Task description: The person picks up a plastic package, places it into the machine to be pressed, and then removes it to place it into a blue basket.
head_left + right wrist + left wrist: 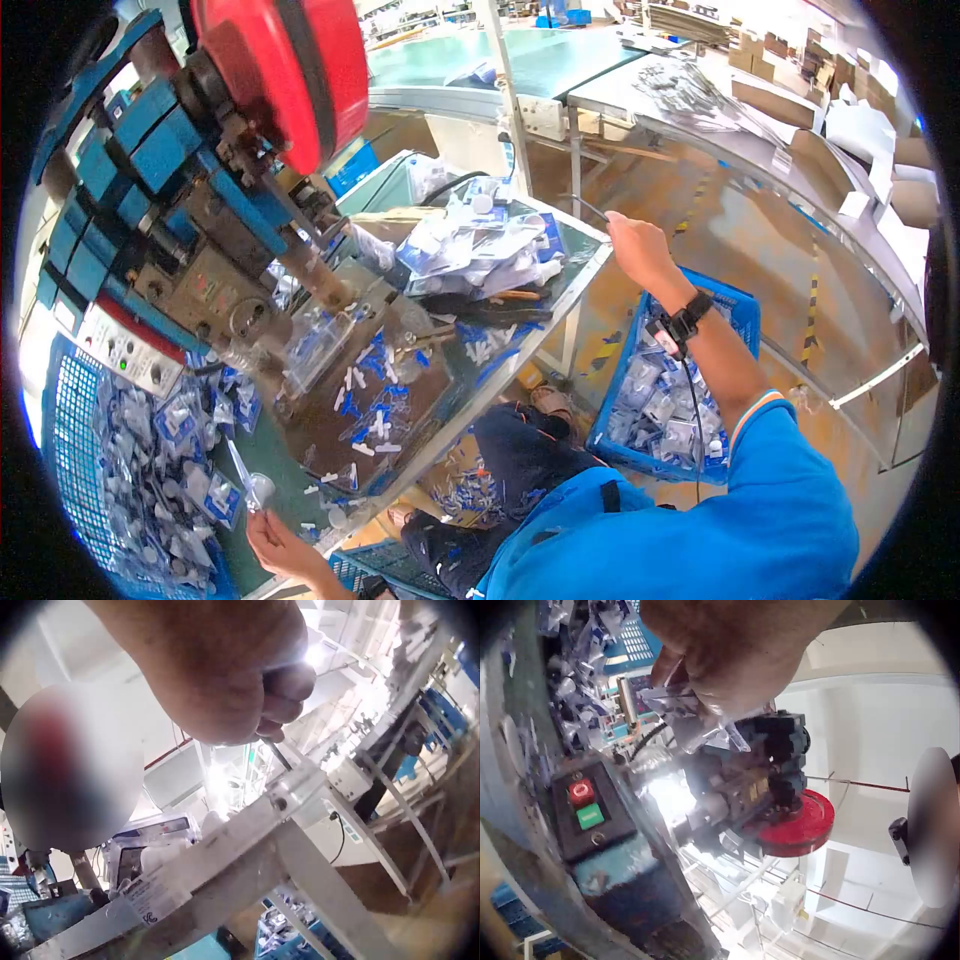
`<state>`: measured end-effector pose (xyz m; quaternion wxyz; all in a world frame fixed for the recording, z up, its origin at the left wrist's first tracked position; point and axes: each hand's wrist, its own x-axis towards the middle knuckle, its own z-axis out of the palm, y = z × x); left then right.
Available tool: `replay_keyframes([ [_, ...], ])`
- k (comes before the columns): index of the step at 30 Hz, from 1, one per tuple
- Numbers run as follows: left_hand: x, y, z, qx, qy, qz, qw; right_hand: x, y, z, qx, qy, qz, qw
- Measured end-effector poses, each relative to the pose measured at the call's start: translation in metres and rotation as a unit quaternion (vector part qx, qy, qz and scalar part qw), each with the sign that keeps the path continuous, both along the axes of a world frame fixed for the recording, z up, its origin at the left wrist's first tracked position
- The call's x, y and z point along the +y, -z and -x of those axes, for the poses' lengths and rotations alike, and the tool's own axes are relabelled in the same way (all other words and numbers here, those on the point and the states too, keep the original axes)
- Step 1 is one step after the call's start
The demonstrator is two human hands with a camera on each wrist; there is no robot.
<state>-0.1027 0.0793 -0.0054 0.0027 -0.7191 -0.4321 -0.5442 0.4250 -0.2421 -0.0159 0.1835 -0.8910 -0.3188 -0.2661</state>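
In the head view my left hand [283, 548] is at the near left edge of the bench, pinching a clear plastic blister pack [260, 488] by its lower end. The left wrist view shows crinkled clear plastic [697, 724] at the fingers of that hand. Out past the bench's right corner, my right hand [642, 252] has its fingers curled round a thin dark rod [590, 207]. The same rod [277, 754] sticks out below the curled fingers in the right wrist view, close over the white bench rail [225, 844].
A blue press [180, 220] with a red flywheel [285, 75] stands over the bench. White and blue plastic scraps [375, 400] litter its bed. Packs fill a blue basket [75, 425] at left and a blue crate [745, 320] on the floor. More packs [480, 245] lie heaped behind.
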Motion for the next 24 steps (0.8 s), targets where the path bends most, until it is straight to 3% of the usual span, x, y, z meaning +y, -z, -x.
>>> replay_keyframes([
  [3, -0.012, -0.011, -0.025, 0.040, 0.035, -0.030, 0.998, 0.000, 0.018, -0.011, 0.019, 0.019, 0.034, 0.999],
  [7, -0.035, -0.031, -0.068, 0.057, 0.087, -0.027, 0.994, 0.019, 0.029, 0.010, 0.024, -0.029, 0.043, 0.998],
  [15, -0.049, -0.045, -0.108, 0.072, 0.174, -0.044, 0.981, 0.035, 0.002, 0.029, 0.075, -0.081, 0.082, 0.991],
  [20, -0.044, -0.050, -0.111, 0.165, 0.206, -0.078, 0.961, 0.021, -0.006, 0.026, 0.079, -0.110, 0.086, 0.987],
  [23, -0.042, -0.054, -0.118, 0.209, 0.218, -0.100, 0.948, 0.025, -0.023, 0.029, 0.108, -0.056, 0.147, 0.982],
  [24, -0.042, -0.054, -0.121, 0.215, 0.215, -0.106, 0.947, 0.032, -0.038, 0.039, 0.131, -0.105, 0.090, 0.982],
])
